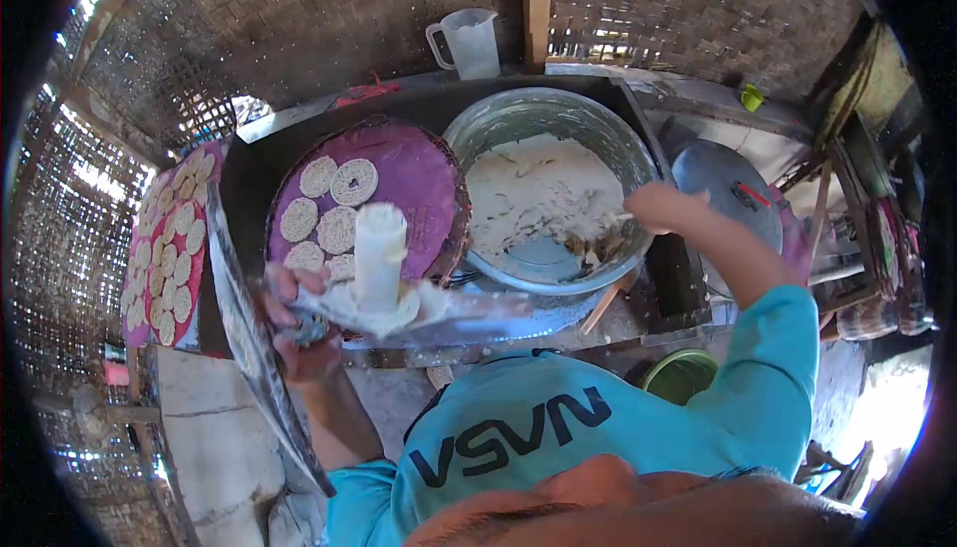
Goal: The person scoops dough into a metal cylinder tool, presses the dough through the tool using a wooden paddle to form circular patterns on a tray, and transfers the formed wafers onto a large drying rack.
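My left hand (302,333) is closed round the left end of a floury wooden press (429,310) with an upright whitish cylinder (380,253). The press is tilted over the front edge of a round purple tray (414,183). Several pale, stringy dough discs (354,181) lie flat on that tray, some partly hidden behind the cylinder. My right hand (666,208) is closed at the right rim of a big metal basin (630,143). Something thin and light sticks out of its fingers towards the white dough (543,183); its kind is hidden.
A dark-edged bench (653,119) holds tray and basin. A wooden handle (610,300) juts out below the basin. Left stand pink trays of discs (169,268) behind a slanting board (254,348). A clear jug (469,44), a round metal lid (728,193) and a green bucket (680,376) stand around.
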The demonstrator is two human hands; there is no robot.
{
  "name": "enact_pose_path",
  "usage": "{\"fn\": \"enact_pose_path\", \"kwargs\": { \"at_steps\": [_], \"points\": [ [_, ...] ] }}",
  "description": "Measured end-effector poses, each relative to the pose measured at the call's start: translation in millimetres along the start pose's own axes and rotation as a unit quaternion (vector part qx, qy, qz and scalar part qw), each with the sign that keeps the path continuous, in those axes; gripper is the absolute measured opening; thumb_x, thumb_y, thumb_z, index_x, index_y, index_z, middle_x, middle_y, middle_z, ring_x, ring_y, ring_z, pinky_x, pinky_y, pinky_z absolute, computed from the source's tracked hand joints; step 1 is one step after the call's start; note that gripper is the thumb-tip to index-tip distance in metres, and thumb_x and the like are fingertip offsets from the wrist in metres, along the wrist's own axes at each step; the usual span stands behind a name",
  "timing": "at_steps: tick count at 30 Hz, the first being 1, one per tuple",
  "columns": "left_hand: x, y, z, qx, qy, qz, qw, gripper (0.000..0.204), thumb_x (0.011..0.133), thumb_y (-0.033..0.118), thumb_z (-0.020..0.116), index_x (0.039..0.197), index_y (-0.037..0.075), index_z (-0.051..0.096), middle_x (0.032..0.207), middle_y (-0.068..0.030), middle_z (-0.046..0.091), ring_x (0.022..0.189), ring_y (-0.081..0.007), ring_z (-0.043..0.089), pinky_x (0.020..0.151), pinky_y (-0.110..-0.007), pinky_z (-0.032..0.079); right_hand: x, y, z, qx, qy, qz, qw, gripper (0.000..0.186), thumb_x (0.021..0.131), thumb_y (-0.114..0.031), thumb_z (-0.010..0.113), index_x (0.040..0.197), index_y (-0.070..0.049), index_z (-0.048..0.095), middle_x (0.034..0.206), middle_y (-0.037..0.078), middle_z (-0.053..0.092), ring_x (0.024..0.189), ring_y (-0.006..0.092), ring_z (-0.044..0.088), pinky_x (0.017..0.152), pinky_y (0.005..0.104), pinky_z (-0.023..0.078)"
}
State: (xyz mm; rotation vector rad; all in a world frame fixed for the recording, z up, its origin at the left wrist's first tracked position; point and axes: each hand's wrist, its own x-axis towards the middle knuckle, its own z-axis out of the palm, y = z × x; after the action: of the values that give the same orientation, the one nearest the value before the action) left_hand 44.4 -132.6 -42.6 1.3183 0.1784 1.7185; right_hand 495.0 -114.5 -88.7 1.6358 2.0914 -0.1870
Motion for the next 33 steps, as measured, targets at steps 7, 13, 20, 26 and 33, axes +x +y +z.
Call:
{"fn": "enact_pose_path", "kwargs": {
  "at_steps": [7, 13, 20, 26, 33],
  "points": [
    [-37, 0, 15, 0.154, 0.093, -0.051, 0.982, 0.039, 0.063, 0.036, 0.073, 0.071, 0.012, 0.044, 0.085, -0.0064, 0.038, 0.078, -0.0234, 0.052, 0.079, -0.039, 0.044, 34, 10, 24, -0.109, -0.093, -0.062, 0.988, 0.020, 0.064, -0.012, 0.057, 0.080, -0.005, 0.067, 0.083, 0.014, 0.064, 0.078, 0.0295, 0.062, 0.066, 0.0389, 0.049],
    [-43, 3, 15, 0.200, 0.113, -0.071, 0.971, 0.040, 0.062, 0.034, 0.076, 0.071, 0.011, 0.045, 0.083, -0.0065, 0.037, 0.078, -0.0238, 0.053, 0.076, -0.039, 0.046, 37, -1, 25, -0.012, -0.134, -0.068, 0.989, 0.019, 0.061, -0.012, 0.056, 0.076, -0.005, 0.067, 0.079, 0.016, 0.064, 0.077, 0.0318, 0.062, 0.066, 0.0406, 0.049],
    [-38, -3, 13, 0.221, 0.102, -0.091, 0.966, 0.039, 0.063, 0.029, 0.077, 0.071, 0.009, 0.044, 0.080, -0.0068, 0.036, 0.074, -0.0264, 0.054, 0.073, -0.039, 0.049, 29, 32, -14, -0.017, -0.081, -0.012, 0.996, 0.018, 0.061, -0.009, 0.056, 0.075, -0.005, 0.067, 0.077, 0.017, 0.063, 0.077, 0.0318, 0.062, 0.066, 0.0403, 0.050],
    [-27, -15, 10, 0.217, 0.039, -0.087, 0.972, 0.025, 0.077, 0.030, 0.064, 0.080, 0.008, 0.052, 0.084, -0.0081, 0.046, 0.079, -0.0249, 0.056, 0.075, -0.037, 0.049, 30, 19, -11, -0.111, -0.114, -0.029, 0.987, 0.016, 0.063, -0.011, 0.059, 0.076, -0.005, 0.067, 0.081, 0.014, 0.064, 0.078, 0.0300, 0.063, 0.067, 0.0389, 0.050],
    [-41, -6, 12, 0.210, 0.088, -0.088, 0.970, 0.025, 0.079, 0.030, 0.061, 0.085, 0.008, 0.053, 0.086, -0.0080, 0.049, 0.080, -0.0233, 0.056, 0.076, -0.036, 0.048, 31, -3, 9, -0.031, -0.169, -0.051, 0.984, 0.020, 0.063, -0.013, 0.058, 0.078, -0.003, 0.066, 0.081, 0.017, 0.063, 0.079, 0.0324, 0.061, 0.067, 0.0398, 0.050]
  ]
}}
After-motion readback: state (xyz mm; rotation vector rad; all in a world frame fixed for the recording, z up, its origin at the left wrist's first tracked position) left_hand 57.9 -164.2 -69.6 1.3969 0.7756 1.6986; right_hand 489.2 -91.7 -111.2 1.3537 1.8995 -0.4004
